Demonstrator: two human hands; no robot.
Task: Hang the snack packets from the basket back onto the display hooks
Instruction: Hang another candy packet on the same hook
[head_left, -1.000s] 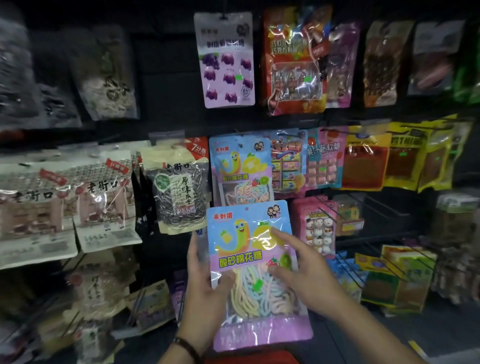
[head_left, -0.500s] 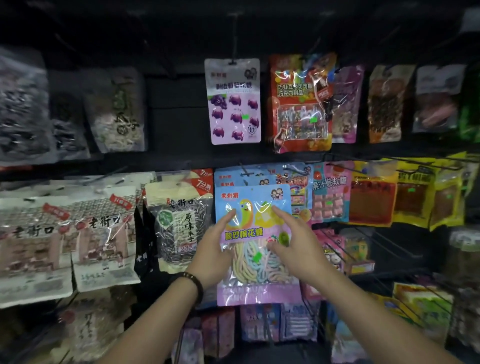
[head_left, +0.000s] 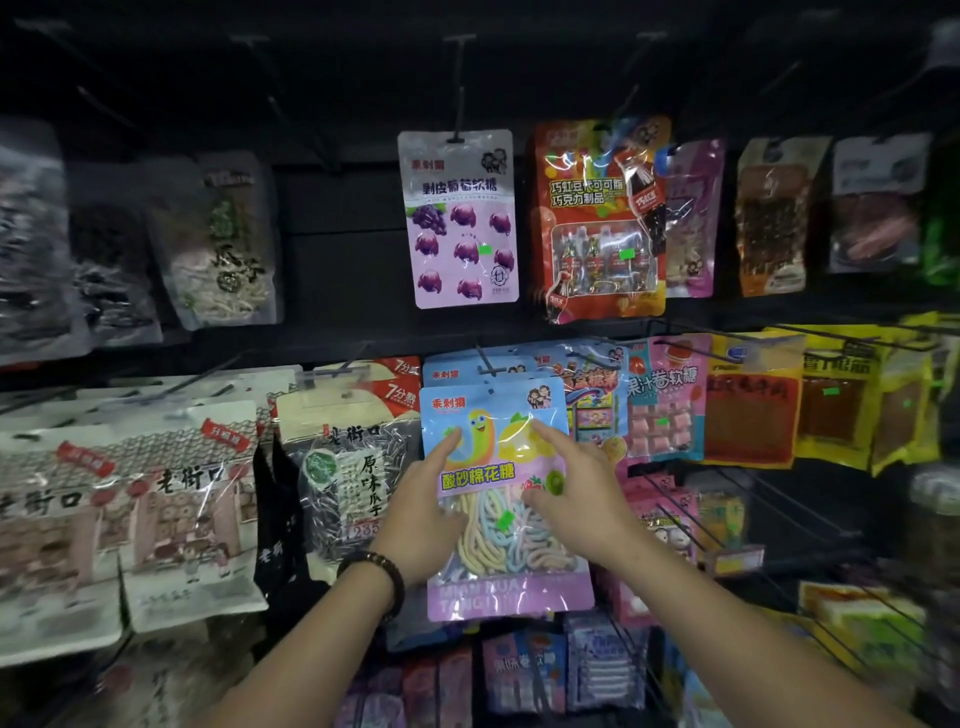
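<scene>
Snack packet (head_left: 498, 493) at hook (head_left: 484, 359) | left grip (head_left: 423, 512), right grip (head_left: 574, 499) flat-fingered, pressing it | dark display wall (head_left: 337, 249)

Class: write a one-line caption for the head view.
Left hand and right hand press a blue candy packet against matching packets.

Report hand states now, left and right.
Left hand: open, straight fingers pressing on the blue candy packet.
Right hand: open, fingers spread flat on that packet.
</scene>
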